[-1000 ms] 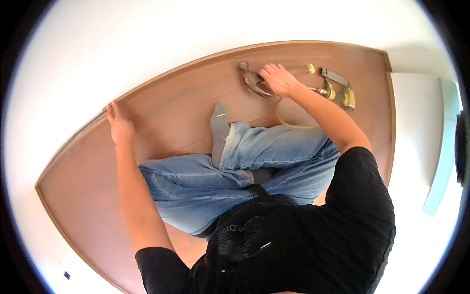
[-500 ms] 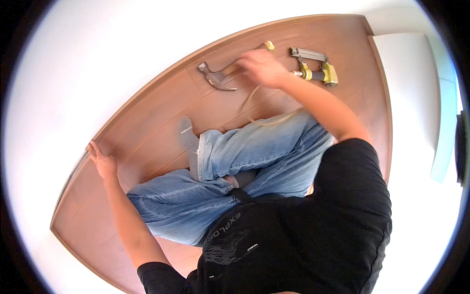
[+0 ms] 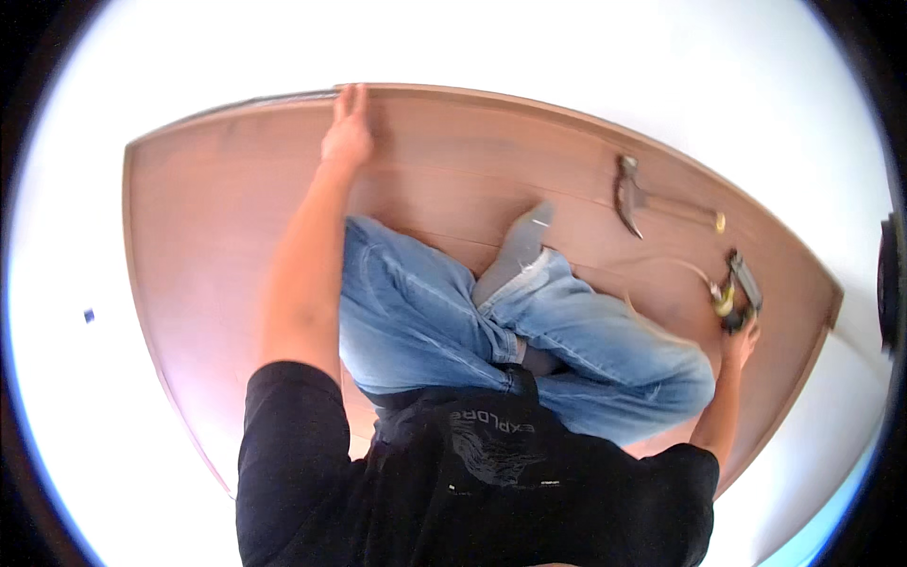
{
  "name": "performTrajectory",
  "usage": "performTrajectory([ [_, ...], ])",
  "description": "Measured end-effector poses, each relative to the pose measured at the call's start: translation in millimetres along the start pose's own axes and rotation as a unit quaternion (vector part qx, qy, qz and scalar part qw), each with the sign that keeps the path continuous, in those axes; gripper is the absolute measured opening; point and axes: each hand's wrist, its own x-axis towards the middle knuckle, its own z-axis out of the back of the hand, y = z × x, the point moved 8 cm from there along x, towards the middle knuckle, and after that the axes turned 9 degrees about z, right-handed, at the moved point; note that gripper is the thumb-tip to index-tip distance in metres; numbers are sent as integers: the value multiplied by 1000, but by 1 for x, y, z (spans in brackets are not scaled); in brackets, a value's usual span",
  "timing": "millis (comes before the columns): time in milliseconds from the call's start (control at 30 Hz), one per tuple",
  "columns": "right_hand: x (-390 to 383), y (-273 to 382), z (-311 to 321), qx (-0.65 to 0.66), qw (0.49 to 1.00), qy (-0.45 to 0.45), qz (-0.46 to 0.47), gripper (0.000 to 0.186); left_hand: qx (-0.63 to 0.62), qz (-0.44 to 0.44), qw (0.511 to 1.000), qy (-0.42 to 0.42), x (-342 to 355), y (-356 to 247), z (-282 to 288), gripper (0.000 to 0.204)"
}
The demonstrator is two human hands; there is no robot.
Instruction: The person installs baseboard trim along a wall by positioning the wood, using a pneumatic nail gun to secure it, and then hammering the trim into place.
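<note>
My left hand (image 3: 348,137) rests against the brown skirting board (image 3: 491,95) at the foot of the far wall, its fingers stretched out over the board's left end. At the right, my right hand (image 3: 744,344) is closed around the rear end of a yellow and black nail gun (image 3: 744,279), though blur partly hides the grip. A thin air hose (image 3: 675,264) leads off the gun toward my leg. Between the gun and the wall lies a claw hammer (image 3: 669,201), its head to the left and a yellow tip on its handle.
I sit cross-legged in jeans (image 3: 605,345) on a brown wood floor (image 3: 227,246). One grey-socked foot (image 3: 518,248) points toward the far wall. Left of my left hand, a dark and silvery strip (image 3: 274,98) runs along the wall's foot. White walls (image 3: 425,38) surround the floor.
My right hand has gone from above the hammer to the nail gun and closed on it. The view has swung to the left; my left hand stays at the skirting board.
</note>
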Motion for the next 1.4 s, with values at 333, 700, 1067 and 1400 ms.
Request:
performTrajectory([
  [333,-6,7,7,-17,989,129,-70,93,-36,-11,999,-18,-1,6,-3,85],
  [700,-32,17,44,297,954,31,21,70,-63,-32,997,9,1,-9,6,70],
  [1067,-118,383,306,398,817,-41,415,70,-4,-88,992,-88,12,-6,1,61],
  [1400,-214,765,219,641,642,-76,414,69,2,-138,989,-46,29,-7,15,60],
])
